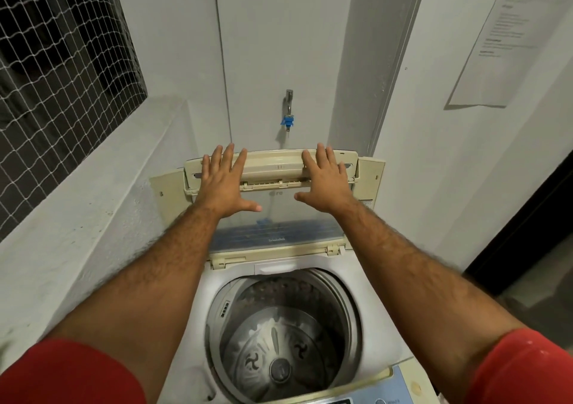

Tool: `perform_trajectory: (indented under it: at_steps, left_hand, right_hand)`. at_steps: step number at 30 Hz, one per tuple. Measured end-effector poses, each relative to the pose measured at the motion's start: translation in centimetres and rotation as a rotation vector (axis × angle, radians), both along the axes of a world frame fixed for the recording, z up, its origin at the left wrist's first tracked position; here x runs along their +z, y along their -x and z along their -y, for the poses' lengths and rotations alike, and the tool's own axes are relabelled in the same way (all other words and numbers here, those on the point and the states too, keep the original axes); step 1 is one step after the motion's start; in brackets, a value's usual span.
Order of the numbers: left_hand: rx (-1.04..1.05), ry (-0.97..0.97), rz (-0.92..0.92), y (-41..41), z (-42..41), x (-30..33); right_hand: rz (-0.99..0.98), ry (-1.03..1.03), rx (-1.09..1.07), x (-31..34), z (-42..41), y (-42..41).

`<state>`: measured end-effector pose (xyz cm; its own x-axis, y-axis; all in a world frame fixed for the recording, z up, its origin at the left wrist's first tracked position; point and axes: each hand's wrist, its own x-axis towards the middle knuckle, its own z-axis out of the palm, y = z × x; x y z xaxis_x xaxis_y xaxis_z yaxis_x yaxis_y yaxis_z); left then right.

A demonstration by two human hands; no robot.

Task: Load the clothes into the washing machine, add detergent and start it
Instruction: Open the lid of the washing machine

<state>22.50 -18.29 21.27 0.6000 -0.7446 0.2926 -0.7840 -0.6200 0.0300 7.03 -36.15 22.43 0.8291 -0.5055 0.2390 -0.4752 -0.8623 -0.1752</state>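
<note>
At the centre of the frame, both hands lie flat and spread against the raised lid of a top-loading washing machine: the left hand presses its palm on the lid's left part with fingers fanned upward over the cream top edge and the thumb stretched out toward the middle, and the right hand mirrors it on the right part, thumb pointing inward. Neither hand closes around anything; the fingers are wide apart and simply rest on the folded lid panel. The lid stands upright at the back of the machine, its translucent lower panel hinged just above the tub opening. Below it, in the lower middle of the frame, the steel drum is open, showing the pulsator at its bottom; no clothes show inside it. A pale blue control panel sits at the lower right edge. Above the lid, a metal tap with a blue fitting comes out of the grey wall. A netted window fills the upper left, and a printed paper notice hangs at the upper right. Red sleeves show at both lower corners.
</note>
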Motion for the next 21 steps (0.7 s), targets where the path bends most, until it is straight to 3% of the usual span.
perform_trajectory:
  at_steps: [8,13,17,21]
  left_hand:
    - [-0.038,-0.070,-0.026,0.4,-1.7,0.7]
    - [-0.001,0.062,0.015,2.5,-3.9,-1.6]
    - [-0.007,0.193,-0.139,6.3,-5.6,-5.0]
    - [-0.060,0.087,-0.345,11.7,-6.6,-10.7]
  right_hand:
    - [-0.076,-0.039,-0.016,-1.5,-1.2,3.9]
    - [-0.102,-0.063,-0.063,-1.9,-1.7,6.6]
    - [-0.120,-0.111,-0.081,-3.8,-1.7,9.1]
    - [-0.156,-0.213,-0.094,-7.2,-1.6,13.1]
